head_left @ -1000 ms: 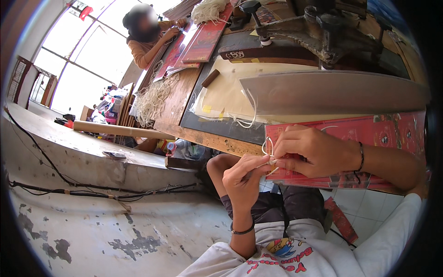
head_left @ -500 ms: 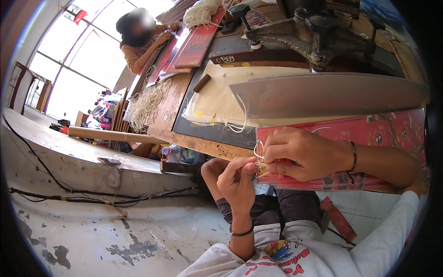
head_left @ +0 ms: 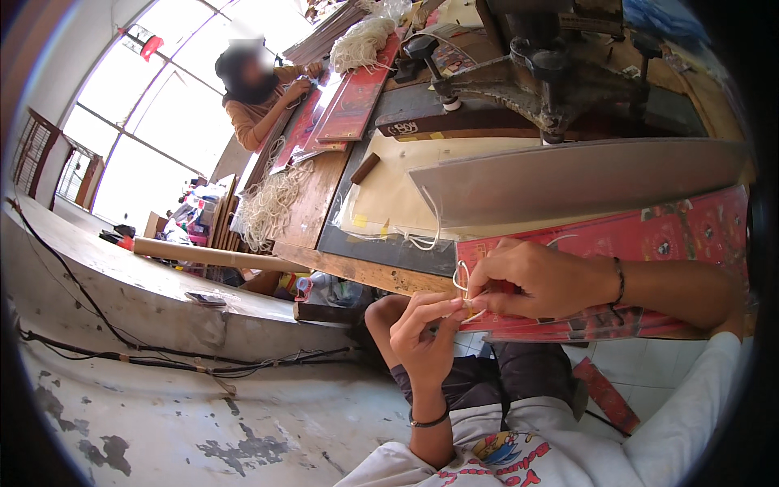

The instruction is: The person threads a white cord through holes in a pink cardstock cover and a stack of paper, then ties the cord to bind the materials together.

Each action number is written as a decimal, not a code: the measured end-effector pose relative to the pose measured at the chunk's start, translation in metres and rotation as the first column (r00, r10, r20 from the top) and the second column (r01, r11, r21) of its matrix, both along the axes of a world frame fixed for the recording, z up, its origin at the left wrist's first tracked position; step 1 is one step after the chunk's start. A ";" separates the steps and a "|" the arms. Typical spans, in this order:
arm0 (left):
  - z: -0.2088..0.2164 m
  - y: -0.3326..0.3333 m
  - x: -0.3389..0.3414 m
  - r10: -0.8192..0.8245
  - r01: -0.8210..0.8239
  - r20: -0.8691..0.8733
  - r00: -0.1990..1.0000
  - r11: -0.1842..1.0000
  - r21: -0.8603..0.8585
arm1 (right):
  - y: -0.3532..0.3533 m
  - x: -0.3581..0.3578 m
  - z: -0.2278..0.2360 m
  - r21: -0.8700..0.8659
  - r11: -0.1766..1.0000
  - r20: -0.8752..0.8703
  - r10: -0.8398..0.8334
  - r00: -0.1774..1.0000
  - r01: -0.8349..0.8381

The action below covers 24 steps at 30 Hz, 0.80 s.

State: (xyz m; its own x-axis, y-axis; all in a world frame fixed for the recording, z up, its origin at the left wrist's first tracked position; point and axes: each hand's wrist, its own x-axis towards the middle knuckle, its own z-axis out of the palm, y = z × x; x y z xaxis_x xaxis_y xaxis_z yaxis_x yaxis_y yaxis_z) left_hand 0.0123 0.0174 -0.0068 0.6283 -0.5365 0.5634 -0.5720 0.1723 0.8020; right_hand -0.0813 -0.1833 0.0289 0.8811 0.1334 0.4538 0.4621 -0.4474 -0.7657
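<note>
A flat red printed paper bag (head_left: 673,235), glossy, lies at the table's near right edge. At its left end hangs a looped white cord (head_left: 462,274). My right hand (head_left: 531,280) rests over the bag with thumb and forefinger pinched on the cord. From the left, my left hand (head_left: 430,331) meets it, thumb and forefinger closed on the same cord. The two sets of fingertips nearly touch, and the cord between them is partly hidden.
Behind the bag leans a grey sheet (head_left: 584,174). A dark metal clamp frame (head_left: 519,85) stands farther back. Cord bundles (head_left: 272,203) and stacked red bags (head_left: 357,101) lie at the left. Beyond them another person (head_left: 256,105) works. A red strip (head_left: 607,394) lies on the floor.
The view has shifted slightly, so the scene sits a little lower and farther right. Both hands stay together at the bag's left end, still pinching the cord, with fingers slightly moved.
</note>
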 end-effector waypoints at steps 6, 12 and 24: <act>-0.011 0.000 -0.002 -0.044 0.032 -0.130 0.991 0.995 -0.094 | -0.002 0.001 -0.005 0.057 0.998 -0.044 0.004 0.999 -0.002; -0.007 -0.003 -0.006 0.005 -0.005 -0.157 0.988 1.000 0.004 | 0.002 -0.002 -0.001 0.009 1.000 -0.035 -0.010 0.999 0.010; -0.007 -0.001 -0.001 0.039 -0.041 0.025 0.999 0.998 0.051 | 0.004 -0.003 -0.005 0.059 0.997 0.006 -0.044 0.999 0.044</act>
State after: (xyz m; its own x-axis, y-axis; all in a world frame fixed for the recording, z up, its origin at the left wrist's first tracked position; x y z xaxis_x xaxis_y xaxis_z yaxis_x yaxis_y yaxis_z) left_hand 0.0115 0.0163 -0.0138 0.6365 -0.5397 0.5511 -0.5967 0.1081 0.7951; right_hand -0.0840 -0.1791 0.0235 0.8822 0.0676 0.4660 0.4485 -0.4219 -0.7880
